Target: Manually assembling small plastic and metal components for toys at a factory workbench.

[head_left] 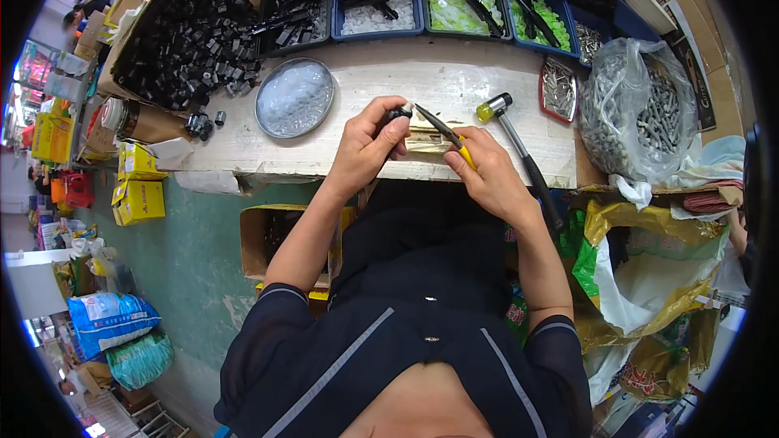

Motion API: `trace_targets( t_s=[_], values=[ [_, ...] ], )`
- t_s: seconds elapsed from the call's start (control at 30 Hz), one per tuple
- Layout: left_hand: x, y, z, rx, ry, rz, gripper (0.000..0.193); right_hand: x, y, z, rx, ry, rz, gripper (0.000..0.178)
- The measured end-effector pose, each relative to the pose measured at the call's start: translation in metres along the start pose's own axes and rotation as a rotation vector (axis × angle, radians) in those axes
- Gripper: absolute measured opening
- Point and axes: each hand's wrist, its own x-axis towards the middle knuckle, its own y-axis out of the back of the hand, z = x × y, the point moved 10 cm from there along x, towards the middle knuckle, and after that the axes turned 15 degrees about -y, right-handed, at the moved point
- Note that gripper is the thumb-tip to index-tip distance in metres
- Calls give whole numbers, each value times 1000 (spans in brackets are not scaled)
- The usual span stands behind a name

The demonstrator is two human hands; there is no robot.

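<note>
My left hand [367,144] is closed around a small black plastic part [396,114], and a whitish piece [408,107] shows at its end. Fingers hide most of the part. My right hand [497,177] grips long-nosed pliers [441,127] with yellow handles, their tips pointing left at the whitish piece. Whether the tips touch it I cannot tell. Beneath both hands, at the bench's near edge, lies a brass-coloured block [428,143]. To the right rests a hammer [519,144] with a yellow-and-black head and a black grip hanging over the edge.
A round metal dish [262,118] holds clear, whitish bits. Along the back stand blue bins [421,31] of black, white and green parts. A box of black pieces [185,49] sits left. At right are a red tray [574,104] of metal pins and a clear bag [604,126] of screw-like pieces.
</note>
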Motion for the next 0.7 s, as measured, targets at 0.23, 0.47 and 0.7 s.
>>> trace_targets(
  t_s=[0.23, 0.47, 0.7],
  values=[
    [-3, -5, 19, 205, -115, 13, 23, -4, 0, -9, -47, 19, 10, 23],
    [-10, -4, 11, 272, -74, -1, 18, -10, -15, -1, -115, 7, -114, 18],
    [-55, -25, -33, -863, 501, -153, 23, -27, -25, -19, -223, 102, -233, 17]
  ],
)
